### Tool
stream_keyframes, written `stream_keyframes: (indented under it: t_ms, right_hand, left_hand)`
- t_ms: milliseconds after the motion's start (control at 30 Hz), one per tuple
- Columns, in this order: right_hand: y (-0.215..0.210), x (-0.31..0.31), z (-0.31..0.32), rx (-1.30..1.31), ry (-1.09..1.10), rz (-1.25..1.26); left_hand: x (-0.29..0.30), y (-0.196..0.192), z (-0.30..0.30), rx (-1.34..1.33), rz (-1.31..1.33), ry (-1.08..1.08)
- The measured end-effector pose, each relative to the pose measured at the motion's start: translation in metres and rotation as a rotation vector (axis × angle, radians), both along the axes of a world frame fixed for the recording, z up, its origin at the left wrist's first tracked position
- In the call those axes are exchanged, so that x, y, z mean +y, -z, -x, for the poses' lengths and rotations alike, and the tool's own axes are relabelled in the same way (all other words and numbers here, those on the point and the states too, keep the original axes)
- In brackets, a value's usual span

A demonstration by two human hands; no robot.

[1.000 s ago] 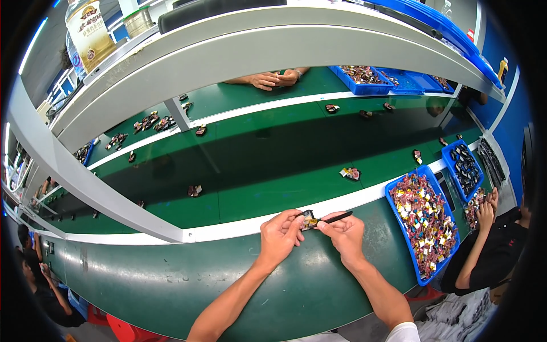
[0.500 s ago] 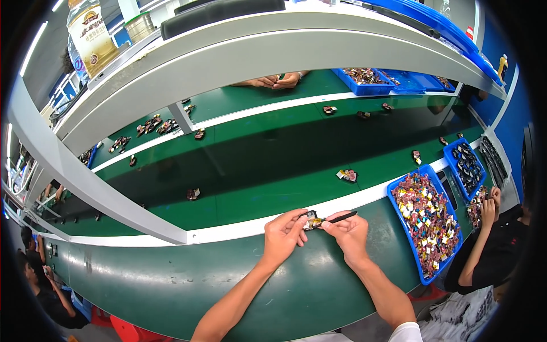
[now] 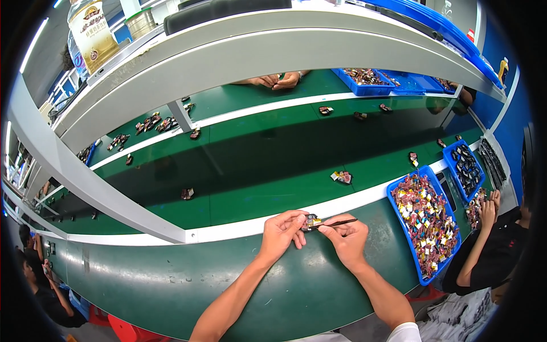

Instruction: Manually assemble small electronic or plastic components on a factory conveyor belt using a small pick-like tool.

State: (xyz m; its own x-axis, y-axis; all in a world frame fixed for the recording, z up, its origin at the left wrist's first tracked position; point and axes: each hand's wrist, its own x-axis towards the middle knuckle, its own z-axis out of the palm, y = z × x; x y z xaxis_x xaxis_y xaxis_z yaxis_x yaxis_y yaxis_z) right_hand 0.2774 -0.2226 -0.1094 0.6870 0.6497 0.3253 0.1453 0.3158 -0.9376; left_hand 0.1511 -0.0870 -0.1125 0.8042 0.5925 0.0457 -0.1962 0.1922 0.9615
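Observation:
My left hand (image 3: 280, 235) pinches a small black electronic part (image 3: 310, 222) with a yellow and silvery patch, held just above the bench's far edge. In my right hand (image 3: 348, 238) is a slim black tool (image 3: 345, 222) that looks like tweezers, gripped between thumb and fingers. Its working end lies at the part, mostly hidden by my fingertips, while the back end points right. The two hands are close together with the part between them.
A blue tray (image 3: 425, 280) heaped with small pink, white and yellow parts stands to the right. Behind it is a blue tray (image 3: 483, 169) of black pieces. Scattered parts (image 3: 342, 177) lie on the green belt (image 3: 256, 196). A grey shelf (image 3: 273, 54) spans above; a co-worker's hand (image 3: 488, 212) is far right.
Parts on the belt have shifted slightly left. My right hand has turned the black tool a little, so it looks thinner. My left hand still holds the part in nearly the same place.

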Motion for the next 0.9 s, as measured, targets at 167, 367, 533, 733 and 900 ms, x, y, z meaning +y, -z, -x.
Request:
stream_keyframes:
  t_ms: [167,367,533,733,900]
  right_hand:
    - [-0.001,-0.0029,-0.0011,-0.012,-0.018,0.047]
    - [-0.0021,-0.0034,-0.0024,-0.039,-0.014,0.051]
    - [-0.0015,-0.0012,-0.0025,-0.057,0.002,0.04]
    - [-0.0042,-0.002,-0.0018,-0.071,0.016,0.057]
    - [-0.0072,-0.0022,-0.0042,-0.102,0.0,0.084]
  left_hand:
    - [-0.0007,-0.0009,0.0001,-0.005,0.0,-0.005]
    - [-0.0022,-0.0022,-0.0006,-0.011,-0.015,-0.022]
    - [-0.0013,-0.0016,-0.0001,-0.026,-0.017,-0.026]
    - [-0.0019,-0.0023,0.0002,-0.02,-0.016,-0.03]
    - [-0.0028,-0.0017,0.0003,0.014,-0.019,-0.037]
